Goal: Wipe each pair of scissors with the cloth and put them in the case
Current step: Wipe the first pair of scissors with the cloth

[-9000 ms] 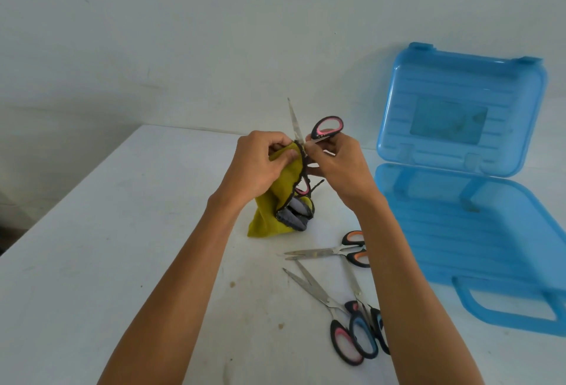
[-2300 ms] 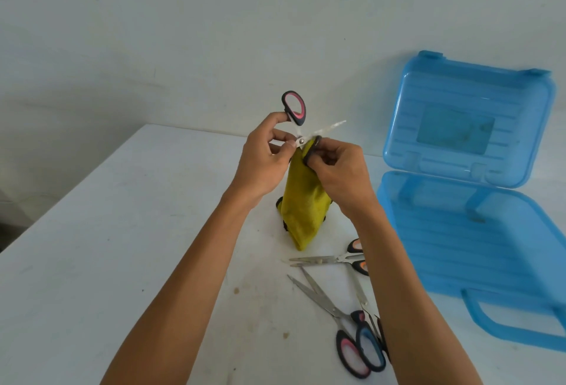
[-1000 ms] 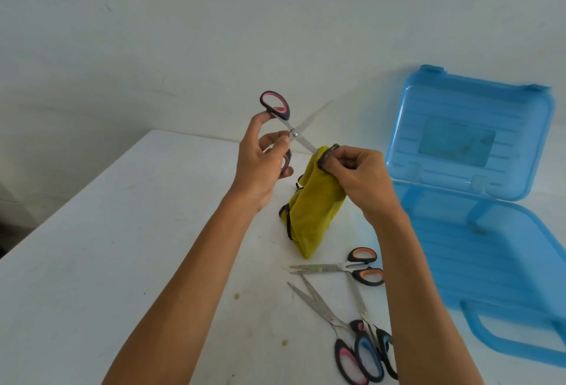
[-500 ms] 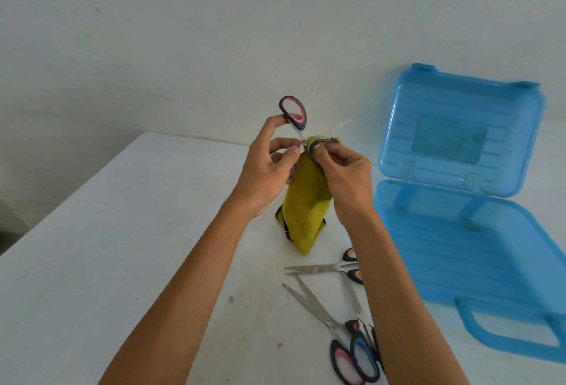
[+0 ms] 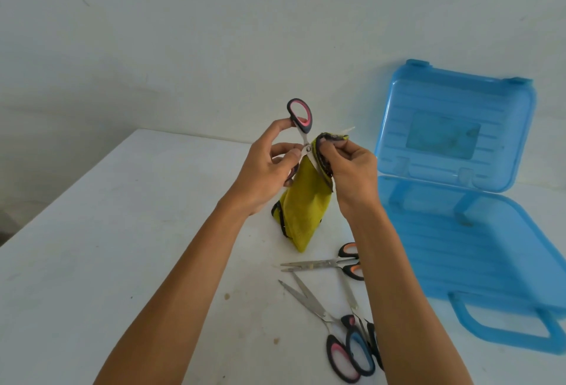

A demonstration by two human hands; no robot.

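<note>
Head view: left hand (image 5: 263, 170) grips upright scissors (image 5: 303, 128) (handle up), right hand (image 5: 352, 170) pinches cloth (image 5: 303, 210)

The white table (image 5: 122, 231) bears the open blue case (image 5: 459, 246), orange-handled scissors (image 5: 318, 264), and pink-handled scissors (image 5: 317, 311) crossed with blue-handled scissors (image 5: 351, 343).

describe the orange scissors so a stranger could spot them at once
Start at the open blue case on the right of the table. Left of its base lie the orange scissors, shut, blades pointing left. Only they have orange handle linings; the crossed pairs nearby show pink and blue.
</note>
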